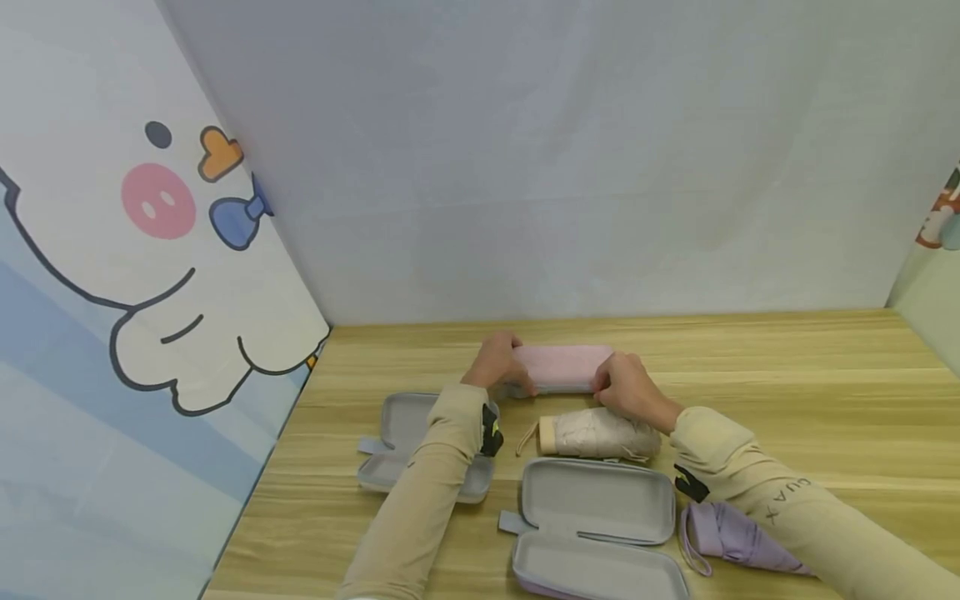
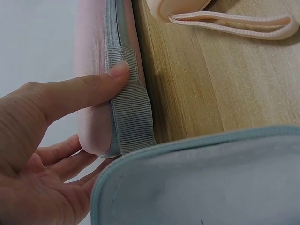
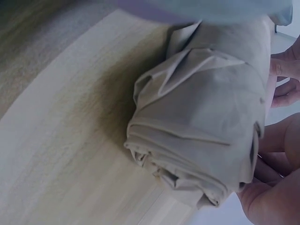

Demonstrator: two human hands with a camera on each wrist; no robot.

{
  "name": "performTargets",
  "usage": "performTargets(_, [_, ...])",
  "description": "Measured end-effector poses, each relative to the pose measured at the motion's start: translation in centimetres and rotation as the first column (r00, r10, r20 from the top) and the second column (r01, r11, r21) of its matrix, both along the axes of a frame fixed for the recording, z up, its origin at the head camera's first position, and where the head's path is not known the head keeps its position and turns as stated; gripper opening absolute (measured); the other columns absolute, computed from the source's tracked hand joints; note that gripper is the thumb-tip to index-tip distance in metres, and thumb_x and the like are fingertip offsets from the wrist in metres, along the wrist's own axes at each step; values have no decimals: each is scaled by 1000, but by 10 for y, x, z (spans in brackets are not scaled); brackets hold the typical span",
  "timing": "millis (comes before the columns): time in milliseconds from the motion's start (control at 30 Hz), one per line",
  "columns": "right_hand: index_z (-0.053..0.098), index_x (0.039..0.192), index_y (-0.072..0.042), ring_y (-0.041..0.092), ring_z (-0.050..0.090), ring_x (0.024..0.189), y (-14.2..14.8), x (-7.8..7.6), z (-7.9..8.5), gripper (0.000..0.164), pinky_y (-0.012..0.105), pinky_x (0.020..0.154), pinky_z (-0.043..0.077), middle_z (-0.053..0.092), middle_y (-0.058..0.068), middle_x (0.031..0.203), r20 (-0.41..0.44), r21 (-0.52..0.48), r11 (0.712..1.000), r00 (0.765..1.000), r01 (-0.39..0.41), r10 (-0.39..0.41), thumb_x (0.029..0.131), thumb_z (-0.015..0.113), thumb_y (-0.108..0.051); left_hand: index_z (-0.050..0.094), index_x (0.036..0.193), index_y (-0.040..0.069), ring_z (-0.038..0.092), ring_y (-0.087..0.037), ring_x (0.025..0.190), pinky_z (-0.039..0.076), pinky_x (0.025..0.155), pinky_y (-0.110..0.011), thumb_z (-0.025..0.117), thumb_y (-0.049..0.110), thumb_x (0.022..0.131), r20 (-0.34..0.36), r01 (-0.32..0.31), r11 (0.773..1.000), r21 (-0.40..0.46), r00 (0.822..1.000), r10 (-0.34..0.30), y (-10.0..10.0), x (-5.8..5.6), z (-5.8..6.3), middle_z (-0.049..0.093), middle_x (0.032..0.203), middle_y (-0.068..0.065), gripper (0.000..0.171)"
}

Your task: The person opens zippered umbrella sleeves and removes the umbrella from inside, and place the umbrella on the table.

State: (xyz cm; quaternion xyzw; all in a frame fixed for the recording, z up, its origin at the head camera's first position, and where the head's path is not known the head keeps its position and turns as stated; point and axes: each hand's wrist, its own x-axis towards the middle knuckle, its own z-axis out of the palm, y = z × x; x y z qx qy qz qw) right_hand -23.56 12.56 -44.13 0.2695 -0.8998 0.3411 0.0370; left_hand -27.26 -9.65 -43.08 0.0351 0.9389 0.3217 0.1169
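Note:
A closed pink zip case (image 1: 564, 367) lies lengthwise toward the back of the table. My left hand (image 1: 495, 364) grips its left end; in the left wrist view the thumb presses the grey ribbed strap (image 2: 133, 112) beside the zip, with the fingers around the far side. At the right end, my right hand (image 1: 632, 387) holds the case between thumb and fingers. Just in front lies a folded beige umbrella (image 1: 596, 433) with a wrist loop. Its crumpled fabric end (image 3: 201, 112) fills the right wrist view and leaves the right hand's grip partly hidden there.
Two opened grey-lined cases lie nearer the person: one (image 1: 408, 421) under the left forearm, another (image 1: 596, 500) in front of the beige umbrella. A folded purple umbrella (image 1: 750, 540) sits by the right forearm. Behind the wooden table (image 1: 810, 375) stands a pale wall (image 1: 570, 167).

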Motion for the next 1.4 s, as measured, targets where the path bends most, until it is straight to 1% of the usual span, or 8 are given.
performTargets(167, [68, 60, 1, 13, 48, 54, -4, 0, 1, 13, 27, 50, 43, 63, 5, 57, 17, 5, 1000, 1000, 0, 0, 61, 64, 14, 53, 129, -1, 52, -31, 115, 47, 91, -40, 92, 13, 56, 2, 1, 1000, 10, 1000, -1, 0, 0, 0, 53, 128, -15, 84])
performTargets(333, [66, 56, 0, 14, 42, 53, -10, -2, 0, 17, 27, 51, 40, 58, 1, 54, 10, -6, 999, 999, -42, 42, 60, 59, 15, 53, 130, -1, 51, -31, 116, 47, 92, -40, 92, 12, 55, 0, -6, 1000, 19, 1000, 6, 0, 0, 0, 53, 129, -15, 85])
performTargets(567, [68, 58, 2, 13, 46, 56, -15, -8, -2, 16, 29, 54, 46, 62, 3, 56, -22, -6, 998, 998, -65, 64, 58, 60, 15, 52, 128, -1, 52, -30, 113, 47, 90, -39, 93, 12, 55, 5, -24, 1000, 11, 1000, 24, 1, -2, 0, 53, 126, -15, 84])
performTargets(833, [66, 55, -1, 11, 42, 52, -17, -12, -3, 18, 26, 50, 42, 59, 0, 52, -42, -23, 995, 994, -97, 96, 57, 58, 15, 51, 127, -1, 53, -30, 110, 47, 90, -38, 92, 11, 56, 4, -24, 1000, 10, 1000, 24, 2, -5, 0, 53, 124, -16, 84])
performTargets(1067, [63, 53, -2, 10, 40, 50, -20, -14, -5, 19, 24, 47, 37, 54, -2, 51, -16, -14, 996, 996, -93, 93, 57, 57, 15, 51, 126, 0, 53, -29, 109, 48, 89, -38, 93, 12, 54, -2, -23, 1000, 8, 1000, 23, 3, -6, -1, 54, 122, -15, 84])
performTargets(1167, [61, 51, -3, 10, 37, 49, -21, -14, -6, 21, 23, 47, 35, 51, -4, 50, -29, -7, 995, 995, -98, 98, 57, 57, 16, 51, 126, 0, 53, -29, 109, 48, 89, -38, 93, 12, 54, -5, -25, 1000, 2, 1000, 25, 3, -6, -1, 54, 122, -15, 84])
performTargets(1400, [64, 53, -3, 10, 42, 52, -25, -14, -5, 19, 24, 49, 39, 56, -2, 52, -51, -2, 995, 993, -103, 102, 57, 59, 15, 50, 125, 0, 53, -29, 108, 48, 88, -38, 93, 11, 53, 2, -36, 999, 19, 999, 36, 2, -5, -2, 53, 121, -16, 84])
